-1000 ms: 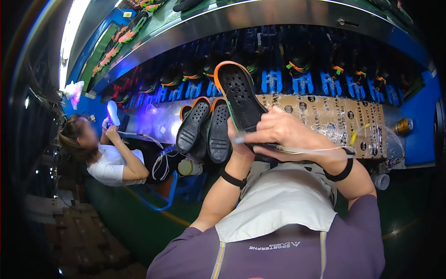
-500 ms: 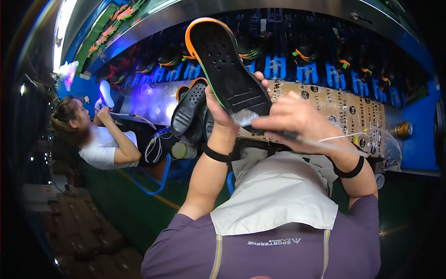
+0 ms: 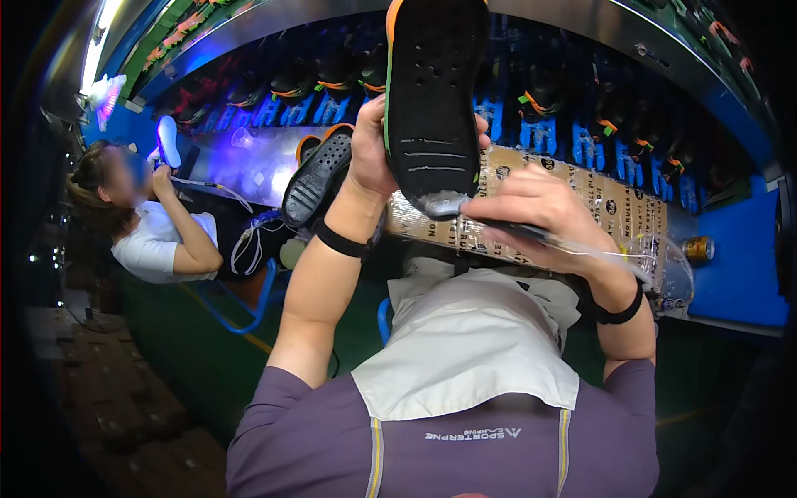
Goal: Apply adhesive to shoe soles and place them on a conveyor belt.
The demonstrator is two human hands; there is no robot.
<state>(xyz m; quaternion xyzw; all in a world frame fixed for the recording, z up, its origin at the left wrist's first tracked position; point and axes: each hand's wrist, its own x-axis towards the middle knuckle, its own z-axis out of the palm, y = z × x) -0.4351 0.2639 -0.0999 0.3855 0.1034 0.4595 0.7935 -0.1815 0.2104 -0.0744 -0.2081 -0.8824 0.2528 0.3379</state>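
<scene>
The left hand [image 3: 374,145] is closed around the left edge of a black shoe sole [image 3: 436,100] with an orange rim and holds it up before the person. The long axis of the sole runs nearly upright, and its lower end points down toward the right hand [image 3: 531,212]. The right hand lies just below and to the right of the sole and pinches a thin nozzle [image 3: 444,203], whose tip touches that lower end. Both hands are close; the left carries the sole. 1 more perforated sole [image 3: 315,178] rests behind the left wrist.
</scene>
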